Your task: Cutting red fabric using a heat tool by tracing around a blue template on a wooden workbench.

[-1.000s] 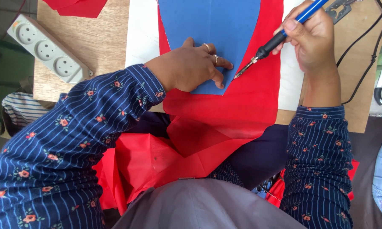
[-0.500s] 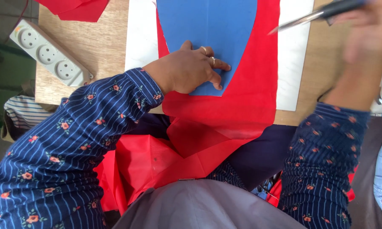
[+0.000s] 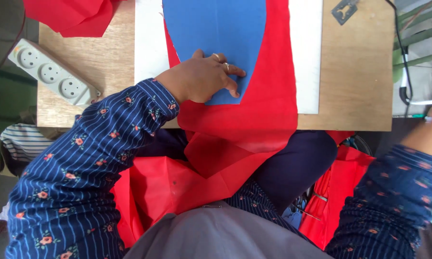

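My left hand (image 3: 204, 76) lies flat on the lower tip of a blue pointed paper template (image 3: 216, 33), pressing it onto red fabric (image 3: 268, 96). The fabric is spread over a white board (image 3: 304, 57) on a wooden table (image 3: 355, 76) and hangs down into my lap. A ring shows on one finger. My right hand is out of the frame to the right; only its forearm in a blue striped flowered sleeve (image 3: 393, 192) shows, blurred. The blue-handled tool is no longer in view.
A white power strip (image 3: 53, 74) lies at the table's left edge. More red fabric (image 3: 67, 14) is bunched at the top left. A black cable (image 3: 402, 52) runs down past the table's right edge. A small metal plate (image 3: 345, 10) sits at the top right.
My right hand with the blue-handled tool has lifted off the template edge and swung out of view to the right. My left hand has stayed on the template.
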